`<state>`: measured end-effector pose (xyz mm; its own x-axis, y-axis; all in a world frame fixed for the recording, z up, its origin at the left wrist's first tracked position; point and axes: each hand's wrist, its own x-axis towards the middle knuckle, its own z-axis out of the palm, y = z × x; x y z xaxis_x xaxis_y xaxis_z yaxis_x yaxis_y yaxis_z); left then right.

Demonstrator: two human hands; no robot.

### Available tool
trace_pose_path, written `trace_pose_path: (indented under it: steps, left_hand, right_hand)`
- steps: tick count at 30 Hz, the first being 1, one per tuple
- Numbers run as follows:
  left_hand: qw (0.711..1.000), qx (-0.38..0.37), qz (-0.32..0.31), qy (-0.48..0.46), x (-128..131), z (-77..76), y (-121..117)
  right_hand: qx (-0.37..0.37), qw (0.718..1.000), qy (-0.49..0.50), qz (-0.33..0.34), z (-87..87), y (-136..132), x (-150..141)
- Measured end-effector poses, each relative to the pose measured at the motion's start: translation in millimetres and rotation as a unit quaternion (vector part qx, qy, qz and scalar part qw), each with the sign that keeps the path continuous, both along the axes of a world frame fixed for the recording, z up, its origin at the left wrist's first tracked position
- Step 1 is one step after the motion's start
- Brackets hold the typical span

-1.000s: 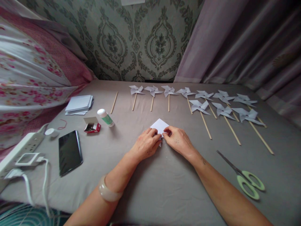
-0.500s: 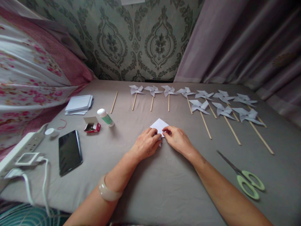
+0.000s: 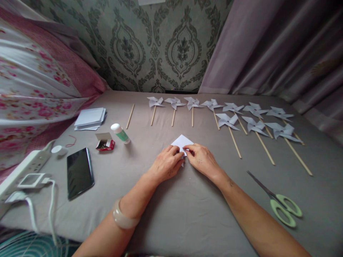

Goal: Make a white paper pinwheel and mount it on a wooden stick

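A small white sheet of paper lies corner-up on the grey cloth in front of me, partly covered by both hands. My left hand is closed on its left side, fingers bent over the near part. On the right, my right hand pinches the paper near its middle with thumb and forefinger. A small pointed bit of paper shows below the left fingers; the rest of the near side is hidden. Beyond the hands lie several finished paper pinwheels on wooden sticks.
Green-handled scissors lie at right. To the left are a glue stick, a small red box, a phone, a paper stack, a bare stick and a power strip with white cables.
My right hand has shifted very slightly at the paper. The left hand and everything on the cloth look the same.
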<state>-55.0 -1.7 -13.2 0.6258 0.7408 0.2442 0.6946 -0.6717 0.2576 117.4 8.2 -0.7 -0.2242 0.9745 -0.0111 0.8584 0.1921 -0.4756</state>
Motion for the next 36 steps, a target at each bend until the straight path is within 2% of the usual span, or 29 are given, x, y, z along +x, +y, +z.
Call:
trace_pose_path:
  steps: [7,15,23,26,32,36]
  left_hand:
    - [1.000,0.003,0.000,0.005,-0.3,-0.6,0.1]
    - [1.000,0.004,0.002,-0.009,-0.9,1.1,-0.5]
    - [0.986,-0.002,0.034,-0.162,-7.4,0.6,1.6]
    - [0.975,0.001,0.072,-0.209,-7.8,3.2,1.9]
    - [0.928,0.012,0.213,-0.304,-12.8,7.6,5.0]
    - [0.910,0.003,0.257,-0.325,-14.2,9.7,5.2]
  right_hand:
    - [0.003,0.999,-0.049,0.009,1.1,-3.1,-2.3]
    - [0.000,0.988,-0.139,0.060,17.7,-5.7,-4.7]
    - [-0.020,0.968,-0.178,0.178,30.0,18.1,5.7]
    - [-0.028,0.970,-0.171,0.168,32.2,20.3,2.3]
    - [-0.032,0.968,-0.192,0.157,35.4,16.4,-5.1]
    - [-0.065,0.964,-0.198,0.166,41.7,24.7,-7.2]
